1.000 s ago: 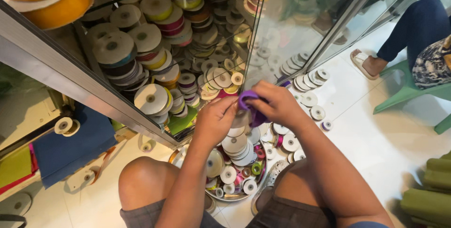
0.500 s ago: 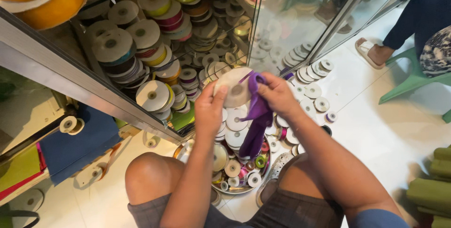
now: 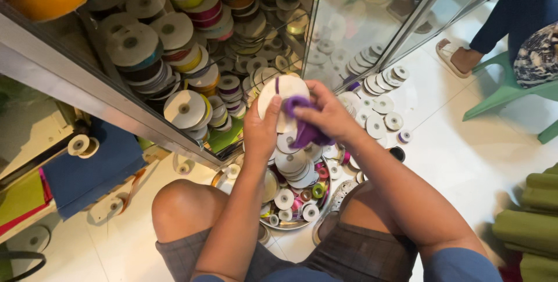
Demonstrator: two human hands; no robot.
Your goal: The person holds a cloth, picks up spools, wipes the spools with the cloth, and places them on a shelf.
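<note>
My left hand (image 3: 261,128) holds a white ribbon spool (image 3: 285,93) upright in front of the glass cabinet. My right hand (image 3: 325,113) presses a bunched purple cloth (image 3: 302,128) against the spool's face. Both hands are above a round metal tray (image 3: 285,224) on the floor between my knees, filled with several small ribbon spools in mixed colours.
A glass cabinet (image 3: 174,67) holds stacked ribbon spools. More white spools (image 3: 381,99) lie on the white tiled floor to the right. Another person's sandalled foot (image 3: 456,55) and a green plastic chair (image 3: 511,93) are at the far right. Blue fabric (image 3: 87,166) lies at left.
The purple cloth hung loose half a second ago and is now bunched against the spool. Both hands have shifted slightly upward, with the spool turned face-on.
</note>
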